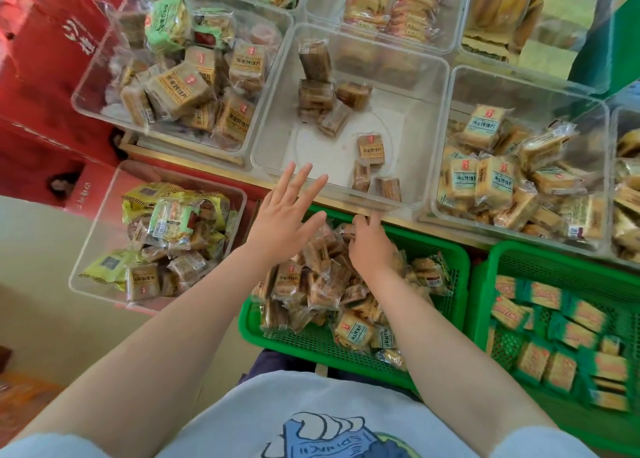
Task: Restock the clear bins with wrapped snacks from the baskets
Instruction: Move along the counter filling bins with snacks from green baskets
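Wrapped snacks, small brown rectangular packets in clear film, lie heaped in a green plastic basket just in front of the person. The packets point every way, some flat with labels up, some on edge. Directly beyond the basket stands a clear bin, nearly bare, its long axis running away from the viewer. A few of the same brown packets lie scattered on its floor, and a small stack leans upright near the far end.

The left hand hovers above the near rim of this bin, its fingers straight and spread wide, holding nothing. The right hand reaches down into the basket heap, fingers curled among the packets; whether they have hold of one cannot be told.

Fuller clear bins sit on either side: one at the left with brown and green packets, one at the right with pale blue-labelled packets. A lower bin at the left holds yellow and brown packets. A second green basket at the right holds green-edged packets. Red cartons stand at the far left.
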Available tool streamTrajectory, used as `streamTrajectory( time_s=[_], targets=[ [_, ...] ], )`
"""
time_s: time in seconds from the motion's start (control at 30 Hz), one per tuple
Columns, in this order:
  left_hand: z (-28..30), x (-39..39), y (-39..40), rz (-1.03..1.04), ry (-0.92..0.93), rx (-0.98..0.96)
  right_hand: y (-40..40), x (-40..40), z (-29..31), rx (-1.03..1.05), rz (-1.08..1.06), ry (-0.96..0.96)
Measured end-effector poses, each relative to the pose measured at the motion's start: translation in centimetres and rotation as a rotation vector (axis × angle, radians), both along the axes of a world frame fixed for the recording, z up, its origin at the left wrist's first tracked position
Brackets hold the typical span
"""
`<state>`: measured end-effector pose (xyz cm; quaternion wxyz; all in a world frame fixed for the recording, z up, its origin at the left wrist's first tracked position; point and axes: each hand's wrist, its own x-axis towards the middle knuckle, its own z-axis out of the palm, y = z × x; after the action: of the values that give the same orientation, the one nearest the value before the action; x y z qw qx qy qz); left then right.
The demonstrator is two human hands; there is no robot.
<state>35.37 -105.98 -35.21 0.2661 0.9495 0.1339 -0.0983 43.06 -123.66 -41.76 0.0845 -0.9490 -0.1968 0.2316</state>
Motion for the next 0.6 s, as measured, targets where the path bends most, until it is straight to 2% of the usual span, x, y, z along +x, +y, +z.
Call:
streamTrajectory(
  time_s=[0.1,0.33,0.4,0.47,0.53,0.6],
  targets=[
    [0.1,0.0,0.1,-0.005,0.014,-0.009,-0.9,0.5,1.0,-0.002,-0.043,0.059],
    [-0.2,-0.3,0.2,0.008,-0.026,-0.041,-4.8,1.8,12.6,0.566,-0.433,0.416],
    [-0.3,-0.2,0.1,0.016,-0.037,-0.058,-4.6,2.4,14.8,0.693,-0.556,0.303],
    [-0.2,0.0,0.1,0.020,-0.038,-0.074,-3.6,3.8,15.4,0.709,-0.562,0.073],
    [0.0,0.1,0.1,0.011,-0.026,-0.072,-1.9,5.6,15.1,0.659,-0.475,-0.057],
    [0.3,0.1,0.3,-0.005,-0.007,-0.060,-0.3,7.3,13.8,0.493,-0.358,-0.053]
  ],
)
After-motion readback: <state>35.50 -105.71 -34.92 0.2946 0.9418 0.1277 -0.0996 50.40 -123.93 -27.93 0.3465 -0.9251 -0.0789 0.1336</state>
